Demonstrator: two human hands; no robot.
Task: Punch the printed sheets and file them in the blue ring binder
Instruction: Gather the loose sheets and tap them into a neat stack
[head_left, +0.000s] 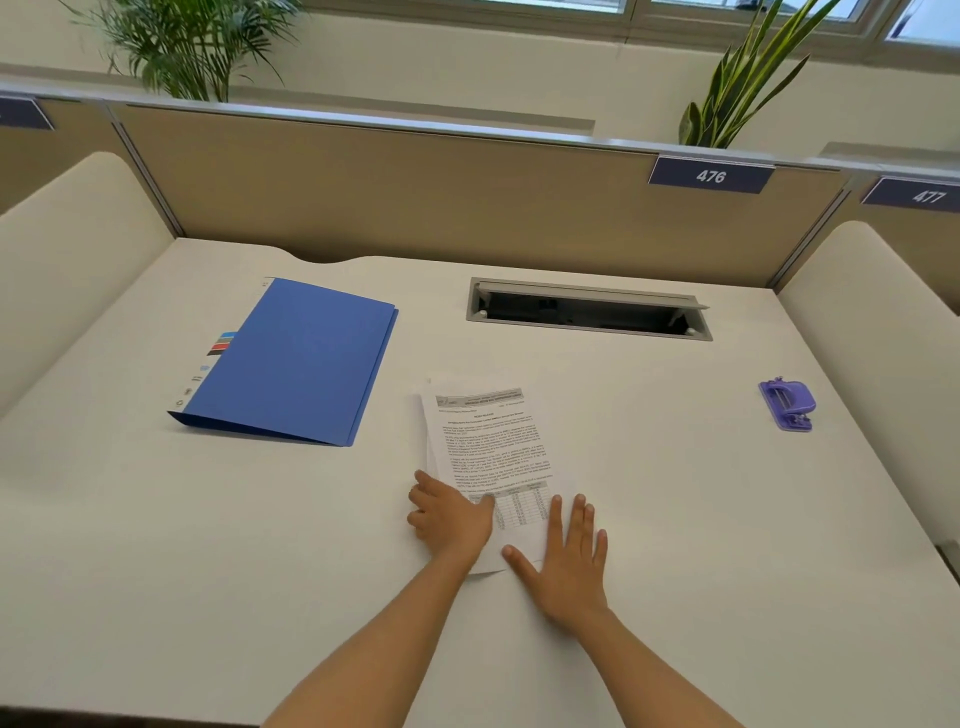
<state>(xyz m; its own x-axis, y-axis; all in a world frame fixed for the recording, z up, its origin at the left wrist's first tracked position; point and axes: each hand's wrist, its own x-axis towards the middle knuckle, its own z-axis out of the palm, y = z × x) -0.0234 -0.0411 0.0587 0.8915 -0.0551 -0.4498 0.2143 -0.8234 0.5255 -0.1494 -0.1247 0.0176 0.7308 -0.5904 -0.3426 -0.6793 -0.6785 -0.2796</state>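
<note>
A small stack of printed sheets (491, 447) lies in the middle of the white desk (675, 519), slightly fanned at the left edge. My left hand (451, 514) rests on the stack's lower left corner with its fingers curled at the paper edge. My right hand (566, 558) lies flat with fingers spread on the lower right part of the sheets. The blue ring binder (296, 364) lies closed at the back left of the desk, apart from the paper. A purple hole punch (788, 404) sits at the far right.
A grey cable hatch (587, 310) stands open in the desk behind the sheets. Beige partition panels wall the back, and cream side screens (78, 249) flank both sides. Plants stand beyond the partition.
</note>
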